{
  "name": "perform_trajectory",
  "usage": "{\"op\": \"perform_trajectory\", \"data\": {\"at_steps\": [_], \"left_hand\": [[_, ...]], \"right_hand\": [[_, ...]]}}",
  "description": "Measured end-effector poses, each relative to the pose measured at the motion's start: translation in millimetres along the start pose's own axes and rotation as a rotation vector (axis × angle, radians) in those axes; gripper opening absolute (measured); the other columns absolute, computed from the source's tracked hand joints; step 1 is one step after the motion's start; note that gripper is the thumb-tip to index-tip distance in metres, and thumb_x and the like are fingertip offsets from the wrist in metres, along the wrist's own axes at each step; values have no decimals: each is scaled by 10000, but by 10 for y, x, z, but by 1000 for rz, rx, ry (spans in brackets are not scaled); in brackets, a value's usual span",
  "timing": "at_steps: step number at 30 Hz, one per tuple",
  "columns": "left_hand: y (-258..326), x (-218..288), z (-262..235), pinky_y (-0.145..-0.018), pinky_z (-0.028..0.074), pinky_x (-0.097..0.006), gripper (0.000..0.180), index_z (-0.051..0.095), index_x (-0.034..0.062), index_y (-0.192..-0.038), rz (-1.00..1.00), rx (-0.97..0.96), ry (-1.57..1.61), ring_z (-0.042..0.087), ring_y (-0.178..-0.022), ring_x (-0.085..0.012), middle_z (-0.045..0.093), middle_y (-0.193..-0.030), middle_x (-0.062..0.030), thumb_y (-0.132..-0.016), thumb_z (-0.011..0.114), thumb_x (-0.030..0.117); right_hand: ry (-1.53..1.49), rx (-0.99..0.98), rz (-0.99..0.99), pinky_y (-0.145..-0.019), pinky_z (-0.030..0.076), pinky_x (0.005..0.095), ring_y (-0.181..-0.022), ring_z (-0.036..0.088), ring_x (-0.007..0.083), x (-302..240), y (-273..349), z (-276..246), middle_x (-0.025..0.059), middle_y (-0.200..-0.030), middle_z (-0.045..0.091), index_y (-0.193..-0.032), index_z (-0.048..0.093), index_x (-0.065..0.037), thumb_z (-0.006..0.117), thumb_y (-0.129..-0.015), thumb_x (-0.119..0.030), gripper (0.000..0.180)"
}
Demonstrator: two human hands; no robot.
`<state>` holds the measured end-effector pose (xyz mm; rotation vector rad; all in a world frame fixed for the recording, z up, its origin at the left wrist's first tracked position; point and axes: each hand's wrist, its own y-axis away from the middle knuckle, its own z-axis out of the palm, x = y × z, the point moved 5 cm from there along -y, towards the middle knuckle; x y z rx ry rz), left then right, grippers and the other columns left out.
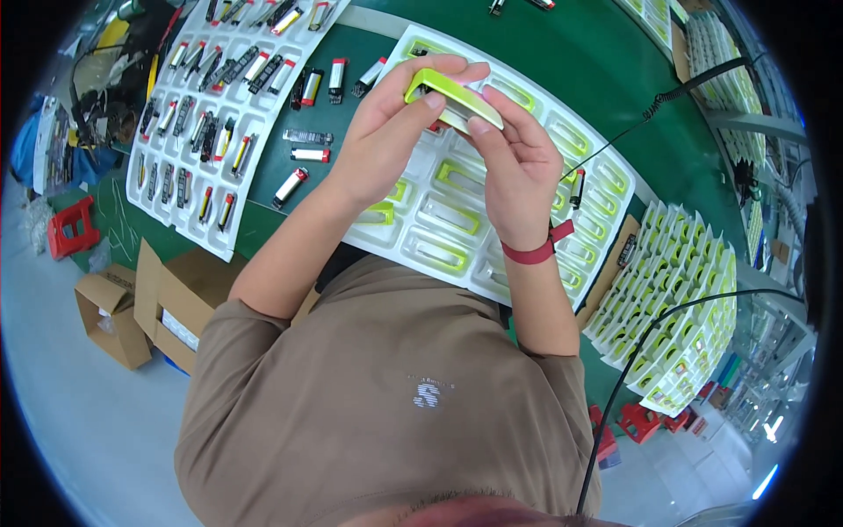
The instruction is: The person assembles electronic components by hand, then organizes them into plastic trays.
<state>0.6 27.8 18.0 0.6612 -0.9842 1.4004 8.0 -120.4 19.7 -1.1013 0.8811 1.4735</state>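
Observation:
Between my two hands is a lime-green plastic shell (457, 93), long and narrow with an open side. My left hand (386, 123) pinches its left end, thumb on the near edge. At the other end, the thumb and fingers of my right hand (518, 162) close on the shell. What lies inside the shell is mostly hidden by my fingers. Below both hands, a white moulded tray (406, 250) holds several similar green shells (450, 213). A red band (537, 249) circles my right wrist.
At left, another white tray (140, 195) holds several small battery assemblies (255, 67). More cells, such as a white-and-red one (290, 187), lie loose on the green table (373, 39). Stacked trays (663, 307) stand at right. A coiled black cord (694, 85) hangs nearby; cardboard boxes (145, 307) sit lower left.

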Motion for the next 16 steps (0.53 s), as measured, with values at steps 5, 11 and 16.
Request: {"op": "perform_trajectory", "data": {"at_steps": [5, 11, 16], "left_hand": [[38, 49, 7, -1104, 414, -370, 311, 503, 9, -1341, 103, 6, -110, 538, -1316, -214, 598, -1401, -177, -1041, 442, 68], [88, 208, 98, -1126, 409, -403, 376, 474, -12, -1394, 168, -95, -183, 543, -1322, -249, 536, -1459, -215, -1019, 457, 17], [129, 306, 145, -1161, 388, -449, 514, 347, -13, -1513, 388, -381, -270, 453, -1423, -353, 382, -1587, -228, -1022, 495, 17]], "right_hand": [[142, -48, -42, -797, 541, 204, -979, 692, 94, -42, 41, -9, 78, -1135, 722, -1299, 618, 44, 644, -971, 41, 329], [225, -38, -236, -786, 556, 238, -962, 713, 133, -74, 104, -49, 103, -1112, 731, -1226, 640, 17, 636, -968, 36, 259], [713, -113, -890, -912, 581, 379, -1075, 710, 339, -396, 272, -43, 122, -1260, 699, -1274, 635, -41, 659, -955, -13, 321]]}}
